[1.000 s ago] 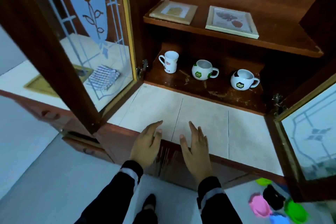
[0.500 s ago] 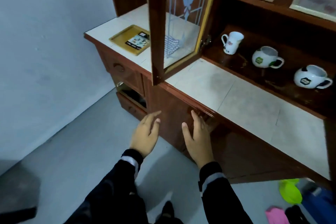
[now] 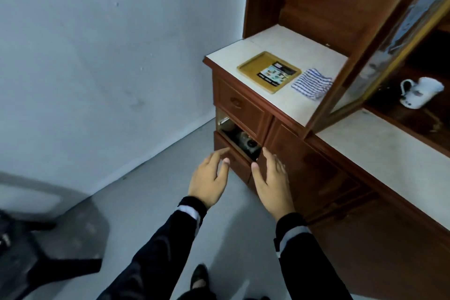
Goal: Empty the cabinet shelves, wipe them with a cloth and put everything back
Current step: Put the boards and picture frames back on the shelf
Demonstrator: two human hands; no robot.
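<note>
Brown wood cabinet (image 3: 304,7), and the big worry is that glass door (image 3: 379,56) swung out over the white counter (image 3: 280,41). It could easily be clipped by an elbow or a head when something is reached for, and glass plus a knock is never good. An open compartment (image 3: 239,140) with stuff inside is also seen between the drawers low down, so fingers could get caught there. (first poster)

Agreed, and nothing's being held, lol. The left hand (image 3: 209,180) and the right hand (image 3: 272,184) are both spread with relaxed fingers in front of the lower drawers, apparently touching nothing. The striped cloth (image 3: 311,84) is folded on the counter just beside the yellow tray (image 3: 252,66), up and to the right of the right hand and well apart from it. The white mug (image 3: 418,95) is parked on the dark shelf (image 3: 414,122) past the door, farther right again. It's too blurred for its tilt to be told. It might get swept off if grabbed blind round the door. (reply)
</note>
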